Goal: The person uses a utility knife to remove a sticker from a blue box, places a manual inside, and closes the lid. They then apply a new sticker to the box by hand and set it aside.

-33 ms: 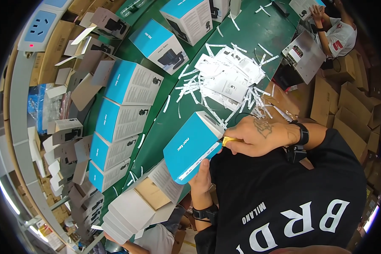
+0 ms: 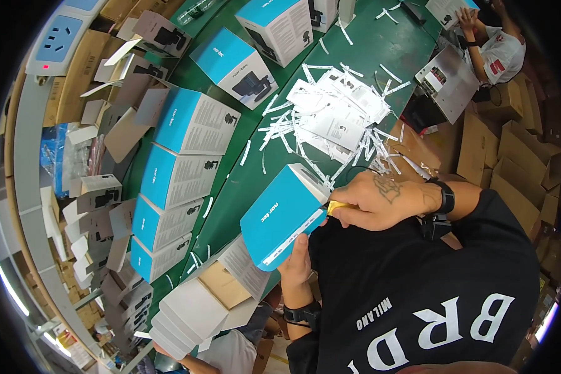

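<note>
The left hand (image 2: 298,265) gripped the blue box (image 2: 283,215) from below; it looked light and stiff. The right hand (image 2: 380,199) closed on a yellow tool (image 2: 335,207) at the box's end.

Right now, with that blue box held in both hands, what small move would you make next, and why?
Probably press the small yellow tool along the end flap of the blue and white cardboard box. The right hand already holds the tool at that edge, and the left hand steadies the box from below.

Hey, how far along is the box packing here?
Done: a row of closed blue boxes along the green table. In hand: left hand steadies a blue box; right hand presses a yellow tool to it. Left: flat unfolded cartons.
</note>
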The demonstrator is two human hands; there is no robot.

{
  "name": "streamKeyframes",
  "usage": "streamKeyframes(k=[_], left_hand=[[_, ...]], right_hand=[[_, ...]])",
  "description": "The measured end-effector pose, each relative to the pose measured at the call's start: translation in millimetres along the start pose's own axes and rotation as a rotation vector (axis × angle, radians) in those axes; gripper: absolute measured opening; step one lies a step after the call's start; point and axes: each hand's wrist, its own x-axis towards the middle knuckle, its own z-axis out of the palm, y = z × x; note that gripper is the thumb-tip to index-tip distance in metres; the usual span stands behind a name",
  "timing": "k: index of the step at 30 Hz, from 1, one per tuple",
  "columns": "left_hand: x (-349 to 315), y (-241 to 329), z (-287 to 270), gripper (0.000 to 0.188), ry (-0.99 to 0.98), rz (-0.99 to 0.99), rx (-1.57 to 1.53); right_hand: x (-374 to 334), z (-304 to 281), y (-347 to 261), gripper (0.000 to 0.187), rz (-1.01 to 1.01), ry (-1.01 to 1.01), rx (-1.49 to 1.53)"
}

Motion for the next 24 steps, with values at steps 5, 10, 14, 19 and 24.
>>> streamKeyframes(k=[5,10,14,19,24], left_hand=[[2.7,1.0,3.0,0.054,-0.002,-0.022,-0.023],[6.8,3.0,10.4,0.051,-0.035,-0.020,-0.006],[6.3,0.4,10.3,0.053,-0.033,-0.019,0.008],[2.7,-10.2,9.0,0.056,0.050,-0.021,0.031],[2.4,-7.2,11.3,0.058,0.042,-0.007,0.038]], right_hand=[[1.9,0.8,-0.7,0.014,0.032,0.021,0.116],[5.5,-0.1,9.7,0.015,-0.079,0.017,0.038],[7.9,-5.0,16.9,0.011,-0.228,0.024,-0.181],[5.8,-7.0,13.1,0.010,-0.299,0.151,-0.498],[6.7,-18.3,4.0,0.020,-0.411,0.308,-0.518]])
